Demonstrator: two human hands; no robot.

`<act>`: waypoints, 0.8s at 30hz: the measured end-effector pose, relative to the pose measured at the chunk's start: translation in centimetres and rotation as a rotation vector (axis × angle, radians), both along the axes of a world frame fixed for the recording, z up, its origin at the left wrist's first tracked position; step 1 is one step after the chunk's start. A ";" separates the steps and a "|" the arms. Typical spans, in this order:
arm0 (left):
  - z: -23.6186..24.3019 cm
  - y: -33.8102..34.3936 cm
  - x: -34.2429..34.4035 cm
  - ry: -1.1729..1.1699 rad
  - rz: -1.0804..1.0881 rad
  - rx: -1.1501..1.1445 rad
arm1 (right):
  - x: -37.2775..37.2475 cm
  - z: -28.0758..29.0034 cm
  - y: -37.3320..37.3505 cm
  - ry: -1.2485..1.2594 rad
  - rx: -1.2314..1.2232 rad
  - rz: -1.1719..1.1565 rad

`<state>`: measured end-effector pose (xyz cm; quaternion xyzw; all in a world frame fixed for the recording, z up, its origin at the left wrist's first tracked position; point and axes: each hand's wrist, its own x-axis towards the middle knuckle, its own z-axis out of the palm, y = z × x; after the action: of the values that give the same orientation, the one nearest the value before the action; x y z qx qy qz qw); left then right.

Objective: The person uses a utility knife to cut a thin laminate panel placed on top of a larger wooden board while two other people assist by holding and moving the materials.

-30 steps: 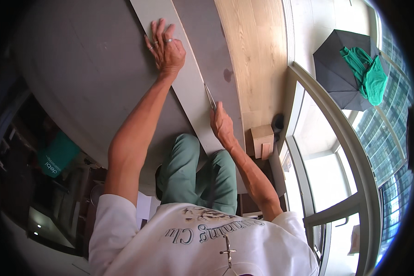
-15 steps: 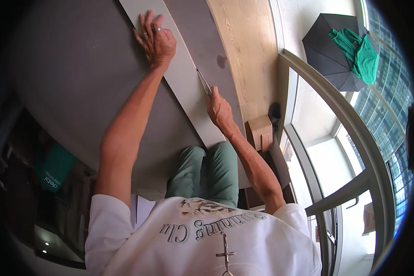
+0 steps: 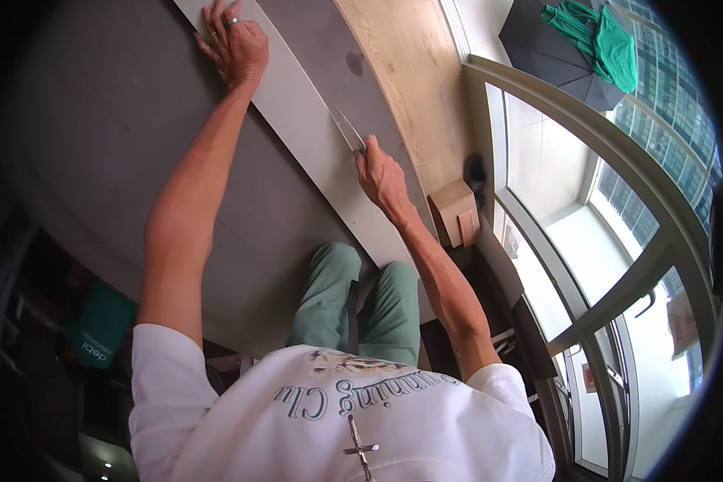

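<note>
A long, flat, light grey strip (image 3: 307, 136) lies slantwise over a dark grey surface (image 3: 128, 153), reaching toward my knees. My left hand (image 3: 239, 48) rests on the strip near its far end, fingers spread and pressing down, with a ring showing. Closer to me, my right hand (image 3: 383, 178) grips a slender pointed metal tool (image 3: 348, 128). Its tip lies at the right edge of the strip and points away from me. The handle is hidden in my fist, so its exact kind cannot be made out.
Right of the surface, pale wood planks (image 3: 398, 64) run beside a framed window (image 3: 578, 153). A small brown box (image 3: 454, 209) stands by the frame. An open dark umbrella (image 3: 530, 48) with green cloth (image 3: 614, 48) on it is at upper right. A green bag (image 3: 104, 321) is at left.
The view has shifted and turned slightly, so the strip and my left hand appear further left. The tool's tip has come nearer to me along the strip's edge. My knees are further apart.
</note>
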<state>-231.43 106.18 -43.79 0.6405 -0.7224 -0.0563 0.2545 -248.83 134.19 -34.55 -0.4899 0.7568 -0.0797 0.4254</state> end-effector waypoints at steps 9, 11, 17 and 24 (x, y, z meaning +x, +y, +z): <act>-1.1 0.4 -0.1 -0.172 0.029 -0.069 | -2.6 -1.2 15.3 0.033 0.056 0.025; -1.1 0.8 -0.4 -0.182 0.027 -0.065 | -4.0 0.4 22.7 0.023 0.177 -0.001; -0.6 0.4 0.8 -0.214 0.007 -0.095 | -2.6 1.7 18.0 -0.027 0.127 -0.067; -0.4 0.7 -0.7 -0.141 0.020 -0.004 | 0.2 -2.2 1.0 -0.089 -0.097 -0.030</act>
<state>-232.13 106.92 -44.20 0.6495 -0.7323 -0.0072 0.2046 -248.60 135.24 -36.77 -0.4943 0.7398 -0.1441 0.4331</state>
